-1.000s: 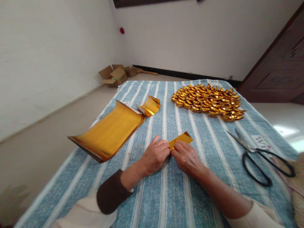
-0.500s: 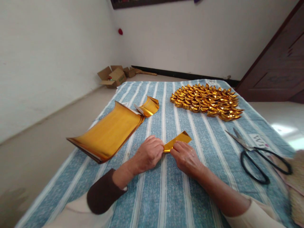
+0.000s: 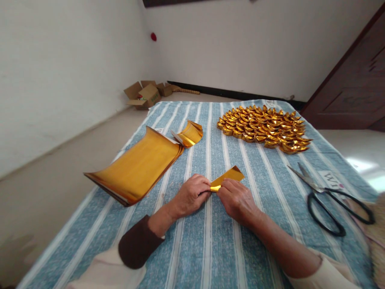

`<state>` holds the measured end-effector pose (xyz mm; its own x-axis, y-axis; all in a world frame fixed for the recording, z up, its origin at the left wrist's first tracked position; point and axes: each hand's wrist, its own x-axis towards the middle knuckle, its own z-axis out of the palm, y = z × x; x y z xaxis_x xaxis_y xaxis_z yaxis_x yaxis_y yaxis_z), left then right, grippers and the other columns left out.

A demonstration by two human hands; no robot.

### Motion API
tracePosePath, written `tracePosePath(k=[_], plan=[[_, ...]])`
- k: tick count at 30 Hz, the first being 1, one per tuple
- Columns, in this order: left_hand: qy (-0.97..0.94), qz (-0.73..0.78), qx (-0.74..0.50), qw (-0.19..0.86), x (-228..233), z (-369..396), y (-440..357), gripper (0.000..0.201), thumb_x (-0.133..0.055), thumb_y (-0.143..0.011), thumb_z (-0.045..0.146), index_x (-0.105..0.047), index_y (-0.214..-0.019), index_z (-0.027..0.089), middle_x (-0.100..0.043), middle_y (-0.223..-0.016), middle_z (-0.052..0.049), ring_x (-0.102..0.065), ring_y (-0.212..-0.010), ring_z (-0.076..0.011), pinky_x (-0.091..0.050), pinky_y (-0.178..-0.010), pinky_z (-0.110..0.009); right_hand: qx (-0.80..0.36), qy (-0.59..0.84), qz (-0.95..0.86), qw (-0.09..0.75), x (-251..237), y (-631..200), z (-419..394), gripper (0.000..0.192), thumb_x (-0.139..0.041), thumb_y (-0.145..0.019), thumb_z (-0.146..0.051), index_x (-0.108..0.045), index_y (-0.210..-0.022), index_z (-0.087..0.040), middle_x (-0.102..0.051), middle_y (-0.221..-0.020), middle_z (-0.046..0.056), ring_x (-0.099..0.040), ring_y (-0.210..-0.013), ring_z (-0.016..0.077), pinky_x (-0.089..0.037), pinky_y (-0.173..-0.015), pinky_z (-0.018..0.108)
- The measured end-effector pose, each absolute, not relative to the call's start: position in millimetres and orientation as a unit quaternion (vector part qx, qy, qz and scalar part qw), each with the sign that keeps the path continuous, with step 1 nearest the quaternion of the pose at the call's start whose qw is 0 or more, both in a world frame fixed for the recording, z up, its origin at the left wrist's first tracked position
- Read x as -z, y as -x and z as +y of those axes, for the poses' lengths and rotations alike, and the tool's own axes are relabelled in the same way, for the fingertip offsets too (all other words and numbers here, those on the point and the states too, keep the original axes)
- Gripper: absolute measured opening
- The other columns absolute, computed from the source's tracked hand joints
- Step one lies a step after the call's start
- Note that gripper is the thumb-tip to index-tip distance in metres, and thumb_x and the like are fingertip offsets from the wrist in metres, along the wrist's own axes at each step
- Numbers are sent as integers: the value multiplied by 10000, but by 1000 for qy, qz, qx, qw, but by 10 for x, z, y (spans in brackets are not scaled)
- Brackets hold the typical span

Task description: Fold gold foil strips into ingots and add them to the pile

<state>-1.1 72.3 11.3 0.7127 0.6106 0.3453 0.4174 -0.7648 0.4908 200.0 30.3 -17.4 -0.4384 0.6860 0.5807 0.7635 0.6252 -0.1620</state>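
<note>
Left hand (image 3: 191,196): fingers pinched on near end of folded gold strip (image 3: 227,178), low over striped cloth (image 3: 210,249). Right hand (image 3: 237,198): pinching same end from the other side. Step, by the look: creasing the strip's end; next fold likely needs square edges, firm pressure. Beyond: gold sheet stack (image 3: 136,168), curled offcut (image 3: 189,134), folded gold ingots (image 3: 264,128), scissors (image 3: 327,196)

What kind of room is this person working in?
Probably a room in a home, used for paper craft: a blue striped cloth covers the work surface, folded gold paper ingots lie in a heap, and open cardboard boxes sit in the corner.
</note>
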Motion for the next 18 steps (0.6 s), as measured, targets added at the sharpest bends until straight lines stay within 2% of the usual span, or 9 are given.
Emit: tracePosePath(k=[2, 8, 15, 18], plan=[[-900, 303, -259, 175, -71, 739, 7, 159, -553, -920, 179, -701, -864, 159, -684, -933, -83, -612, -924, -209, -504, -858, -402, 65, 437, -838, 320, 171, -1991, 302, 330, -414, -972, -137, -566, -683, -182, -555, -710, 47, -505, -732, 187, -393, -678, 299], [-883, 364, -256, 151, 21, 769, 5, 99, -613, -879, 165, -697, -826, 165, -643, -1220, -132, -508, -1249, -307, -427, -1050, -533, 46, 467, -821, 326, 194, -1972, 297, 317, -416, -973, -138, -572, -699, -170, -576, -741, 59, -515, -733, 185, -399, -686, 300], [-876, 406, -224, 132, 46, 792, -57, 110, -615, -883, 187, -646, -782, 155, -608, -1276, -156, -477, -1296, -332, -424, -1062, -563, 36, 481, -811, 331, 211, -1960, 299, 328, -433, -984, -167, -593, -698, -160, -599, -782, 78, -551, -778, 191, -421, -708, 307], [-872, 414, -226, 128, 46, 784, -77, 114, -615, -883, 185, -626, -774, 155, -607, -1272, -157, -476, -1297, -331, -422, -1065, -562, 30, 484, -806, 339, 214, -1953, 304, 305, -450, -979, -163, -593, -710, -163, -576, -724, 55, -532, -718, 177, -422, -669, 298]])
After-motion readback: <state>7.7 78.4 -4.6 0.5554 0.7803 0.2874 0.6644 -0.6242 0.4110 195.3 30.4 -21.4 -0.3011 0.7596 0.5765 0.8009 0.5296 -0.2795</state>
